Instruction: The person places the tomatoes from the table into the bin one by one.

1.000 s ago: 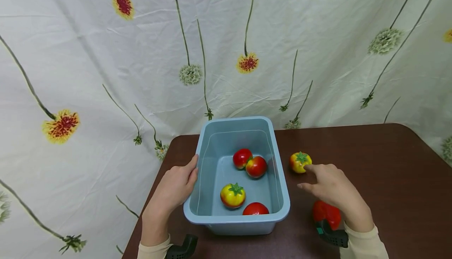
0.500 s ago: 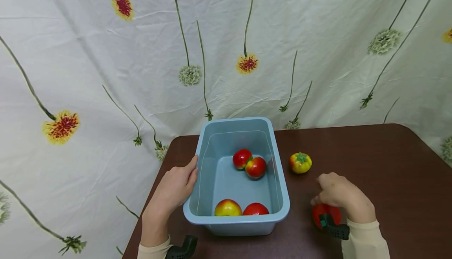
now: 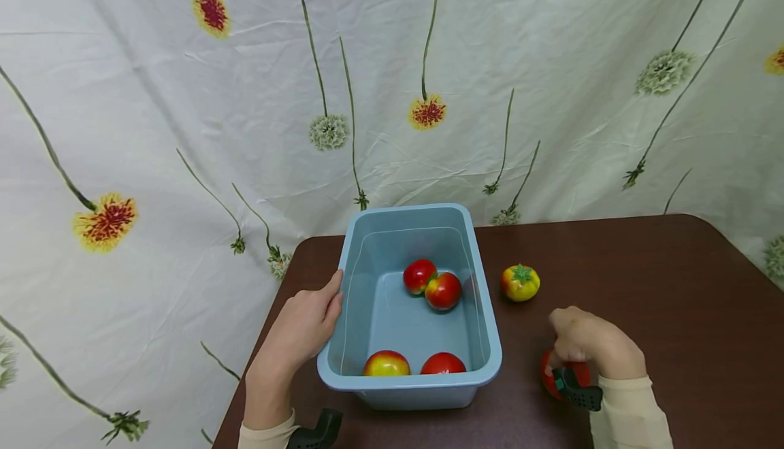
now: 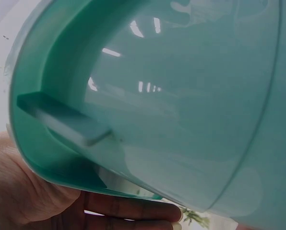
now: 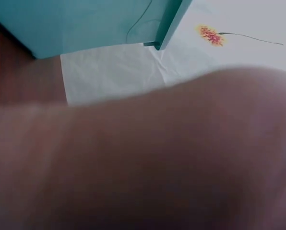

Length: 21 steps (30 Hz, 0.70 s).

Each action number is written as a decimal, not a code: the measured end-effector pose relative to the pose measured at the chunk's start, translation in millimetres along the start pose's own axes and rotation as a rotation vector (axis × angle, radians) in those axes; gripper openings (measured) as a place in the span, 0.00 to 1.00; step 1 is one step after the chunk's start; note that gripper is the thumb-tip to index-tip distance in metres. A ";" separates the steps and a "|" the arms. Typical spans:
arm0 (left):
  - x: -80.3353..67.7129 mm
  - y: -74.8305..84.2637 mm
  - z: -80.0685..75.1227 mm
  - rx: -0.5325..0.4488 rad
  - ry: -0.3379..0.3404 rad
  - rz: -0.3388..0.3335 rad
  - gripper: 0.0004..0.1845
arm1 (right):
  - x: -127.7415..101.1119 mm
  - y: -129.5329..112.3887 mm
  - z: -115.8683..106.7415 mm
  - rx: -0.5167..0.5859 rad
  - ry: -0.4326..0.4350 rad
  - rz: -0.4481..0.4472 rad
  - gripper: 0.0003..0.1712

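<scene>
In the head view my left hand (image 3: pixel 299 326) rests against the left rim of a blue plastic bin (image 3: pixel 409 382), fingertips touching it. The left wrist view shows those fingers (image 4: pixel 128 207) lying fairly straight along the outside below the rim. To the right of the bin, my right hand (image 3: pixel 591 341) has its fingers curled down onto a round red toy fruit (image 3: pixel 580 373) on the table, partly covered by hand and wrist camera. Only blurred skin of the right hand (image 5: pixel 157 158) fills the right wrist view. A yellow-red toy tomato (image 3: pixel 520 283) with a green leaf top sits beyond it.
Inside the bin lie two red toy fruits (image 3: pixel 444 292) touching each other, a yellow-red one (image 3: pixel 386 364) and another red one (image 3: pixel 443 364) near the front wall. The dark brown table (image 3: pixel 661 313) meets a flower-printed white cloth (image 3: pixel 551 61) behind.
My right hand has drawn back from beside the yellow-red toy tomato and curled over the red toy fruit. Inside the bin, the yellow-red fruit has rolled to the front wall. The left hand stays put.
</scene>
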State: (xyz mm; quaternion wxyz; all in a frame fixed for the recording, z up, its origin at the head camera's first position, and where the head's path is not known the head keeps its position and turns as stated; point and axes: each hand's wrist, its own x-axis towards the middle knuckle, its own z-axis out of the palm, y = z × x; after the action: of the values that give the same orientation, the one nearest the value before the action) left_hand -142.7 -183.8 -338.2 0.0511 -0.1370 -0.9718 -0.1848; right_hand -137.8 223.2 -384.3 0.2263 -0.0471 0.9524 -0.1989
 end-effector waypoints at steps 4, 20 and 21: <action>0.1 0.5 -0.1 -0.002 -0.006 -0.004 0.27 | 2.8 4.5 1.3 -0.017 -0.022 -0.014 0.16; 0.1 1.5 -0.2 0.011 -0.010 -0.010 0.27 | 8.5 10.5 2.8 -0.014 0.025 -0.046 0.23; 0.0 1.5 -0.1 0.011 -0.009 -0.010 0.27 | 9.0 10.9 2.8 -0.007 0.037 -0.053 0.23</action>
State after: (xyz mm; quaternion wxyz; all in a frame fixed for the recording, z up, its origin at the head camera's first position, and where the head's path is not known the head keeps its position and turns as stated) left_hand -142.3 -182.5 -337.5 0.0464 -0.1327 -0.9737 -0.1793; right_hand -144.6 230.5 -394.6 0.2034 -0.0693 0.9554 -0.2024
